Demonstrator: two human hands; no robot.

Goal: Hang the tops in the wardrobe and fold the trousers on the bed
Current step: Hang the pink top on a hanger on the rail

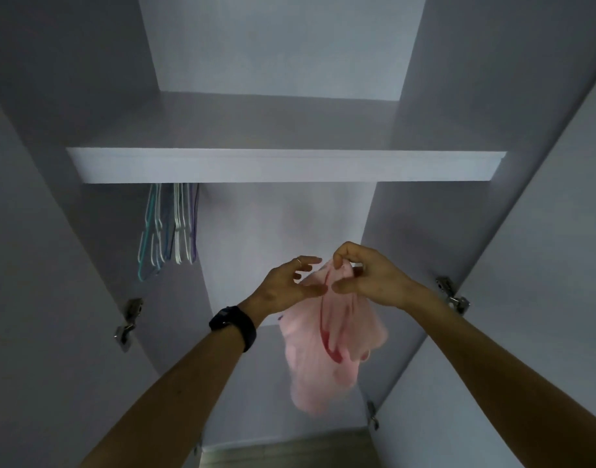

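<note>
While the right hand [367,280] pinches the pink top [323,352] by its upper edge, the top hangs straight down at the wardrobe [283,214] opening. The left hand [286,285], fingers loosely spread, is just beside it and nearer the hangers [168,228], far left.

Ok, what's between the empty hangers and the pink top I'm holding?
In the head view, only the left hand, fingers open right beside the pink top. From there to the hangers there is just bare wardrobe wall.

Pastel hangers [168,228] hang bunched together — floor strip [289,456] far below.
</note>
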